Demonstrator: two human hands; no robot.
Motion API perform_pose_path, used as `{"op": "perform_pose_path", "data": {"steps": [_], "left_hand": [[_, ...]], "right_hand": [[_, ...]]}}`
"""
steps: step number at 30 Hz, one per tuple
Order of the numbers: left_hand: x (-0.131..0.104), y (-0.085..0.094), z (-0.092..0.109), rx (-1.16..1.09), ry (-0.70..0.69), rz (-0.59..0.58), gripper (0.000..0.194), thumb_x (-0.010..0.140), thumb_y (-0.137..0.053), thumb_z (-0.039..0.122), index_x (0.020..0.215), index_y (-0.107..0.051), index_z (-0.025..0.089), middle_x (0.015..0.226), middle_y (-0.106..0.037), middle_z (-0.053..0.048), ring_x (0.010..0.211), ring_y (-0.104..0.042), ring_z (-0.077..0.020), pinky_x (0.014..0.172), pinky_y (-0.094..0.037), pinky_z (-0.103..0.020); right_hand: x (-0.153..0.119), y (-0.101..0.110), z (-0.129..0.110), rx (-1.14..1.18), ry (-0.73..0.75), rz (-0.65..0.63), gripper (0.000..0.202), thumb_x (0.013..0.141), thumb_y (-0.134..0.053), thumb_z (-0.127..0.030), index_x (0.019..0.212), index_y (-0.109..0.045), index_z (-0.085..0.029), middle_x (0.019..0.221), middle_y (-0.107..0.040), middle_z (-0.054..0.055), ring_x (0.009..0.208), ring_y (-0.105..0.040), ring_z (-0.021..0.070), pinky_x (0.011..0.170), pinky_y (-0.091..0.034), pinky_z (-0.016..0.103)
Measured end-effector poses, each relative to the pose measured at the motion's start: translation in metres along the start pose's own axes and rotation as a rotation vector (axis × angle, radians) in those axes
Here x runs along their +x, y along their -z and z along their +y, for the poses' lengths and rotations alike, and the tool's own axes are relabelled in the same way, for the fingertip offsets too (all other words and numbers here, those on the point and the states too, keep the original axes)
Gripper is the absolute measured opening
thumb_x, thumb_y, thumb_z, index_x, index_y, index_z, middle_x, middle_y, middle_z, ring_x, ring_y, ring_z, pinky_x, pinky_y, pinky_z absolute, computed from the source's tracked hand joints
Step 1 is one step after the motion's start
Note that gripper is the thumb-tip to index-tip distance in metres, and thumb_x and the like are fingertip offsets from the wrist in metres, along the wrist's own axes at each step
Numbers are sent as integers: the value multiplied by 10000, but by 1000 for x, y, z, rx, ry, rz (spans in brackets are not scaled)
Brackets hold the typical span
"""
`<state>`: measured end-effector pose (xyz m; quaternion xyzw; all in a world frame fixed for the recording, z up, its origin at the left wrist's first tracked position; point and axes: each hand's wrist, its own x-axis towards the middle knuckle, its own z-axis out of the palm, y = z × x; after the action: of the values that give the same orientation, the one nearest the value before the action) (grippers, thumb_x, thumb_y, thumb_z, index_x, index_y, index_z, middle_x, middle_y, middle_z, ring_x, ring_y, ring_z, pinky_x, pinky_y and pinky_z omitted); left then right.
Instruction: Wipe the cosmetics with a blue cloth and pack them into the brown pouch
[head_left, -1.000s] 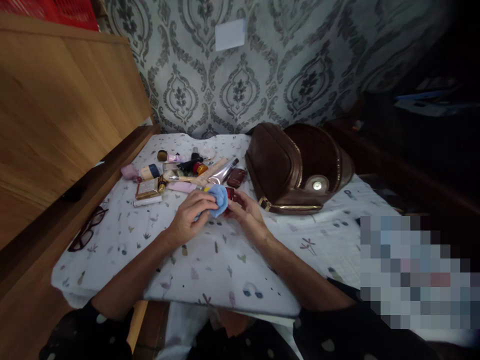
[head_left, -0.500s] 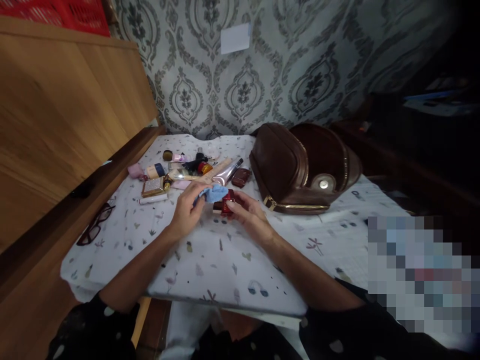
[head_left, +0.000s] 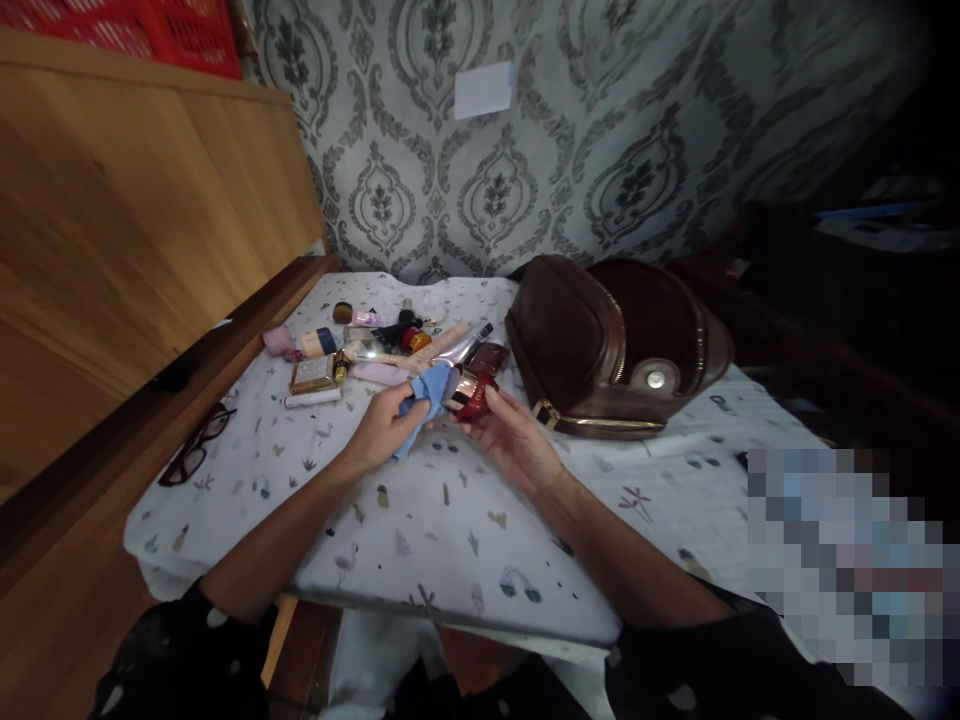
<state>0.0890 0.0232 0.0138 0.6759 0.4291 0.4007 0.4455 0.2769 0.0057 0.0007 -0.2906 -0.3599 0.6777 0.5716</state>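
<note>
A blue cloth [head_left: 430, 385] is pinched in my left hand [head_left: 381, 425], its folds hanging below the fingers. My right hand [head_left: 517, 440] grips a small red bottle with a shiny rose-gold cap [head_left: 466, 390], tilted so the cap points left towards the cloth. Cloth and cap meet or nearly meet; I cannot tell which. Just beyond my hands lie a silvery tube with a dark cap [head_left: 459, 348], a dark red case [head_left: 489, 358] and a pink tube [head_left: 380, 373].
A brown leather bag [head_left: 570, 330] gapes unzipped at the right. Several cosmetics, among them a glittery gold compact [head_left: 313, 374] and a white pen-like tube [head_left: 312, 398], lie at back left. Dark-framed glasses [head_left: 196, 445] rest by the left edge, beside a wooden cabinet [head_left: 150, 190].
The red bottle has turned in my right hand, showing its cap towards the left. The blue cloth now hangs lower from my left hand. The view has shifted slightly.
</note>
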Motion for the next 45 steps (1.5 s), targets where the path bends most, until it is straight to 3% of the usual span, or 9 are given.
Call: {"op": "perform_pose_path", "data": {"steps": [6,11,15,19,24,28,37,45], "left_hand": [[-3,-9,1,-67,27,-4,297,797,-693,410,892,-678,129,784,-682,-34,654,-656,-161,629,-550,-273],[-5,-10,4,-98,2,14,303,784,-700,432,816,-663,132,692,-634,-10,557,-578,-120,547,-507,-244],[-7,-10,9,-124,-55,89,273,806,-671,424,801,-650,152,699,-625,-1,567,-563,-120,547,-509,-246],[-4,-6,9,-68,-102,212,230,848,-629,403,807,-639,176,674,-587,13,572,-536,-120,551,-484,-241],[4,2,5,51,-225,336,174,889,-589,357,839,-602,191,775,-599,-1,737,-554,-142,677,-476,-241],[6,4,0,120,-255,256,183,933,-521,345,912,-604,183,856,-620,-18,808,-565,-161,746,-473,-268],[4,7,-5,223,-502,75,186,958,-488,273,964,-648,177,887,-618,-60,836,-588,-178,765,-476,-302],[4,0,-15,300,-423,181,184,955,-485,248,1038,-640,193,959,-641,-67,909,-607,-191,820,-484,-316]], "right_hand": [[2,0,5,-69,130,67,378,713,-827,-411,1007,-656,-246,1078,-701,25,849,-666,159,710,-562,287],[2,2,9,-297,261,137,539,659,-860,-396,1102,-580,-274,1161,-626,26,906,-647,175,730,-561,298],[5,5,14,-414,277,159,614,601,-885,-391,1104,-555,-270,1125,-617,32,846,-647,174,738,-558,319],[4,2,15,-442,232,115,617,583,-889,-381,1101,-570,-273,1141,-625,33,834,-656,177,739,-560,331],[-3,-6,9,-321,79,30,550,661,-852,-378,1142,-606,-273,1168,-653,47,895,-678,202,709,-558,314],[-5,-12,9,-181,-12,-23,486,698,-829,-402,1120,-653,-239,1161,-685,72,853,-689,208,661,-550,304],[4,-6,7,68,-108,55,330,763,-774,-441,998,-709,-218,947,-735,39,760,-682,174,627,-528,273],[10,4,9,58,-177,17,340,857,-622,-532,1034,-700,-252,950,-747,47,713,-659,187,614,-546,316]]}}
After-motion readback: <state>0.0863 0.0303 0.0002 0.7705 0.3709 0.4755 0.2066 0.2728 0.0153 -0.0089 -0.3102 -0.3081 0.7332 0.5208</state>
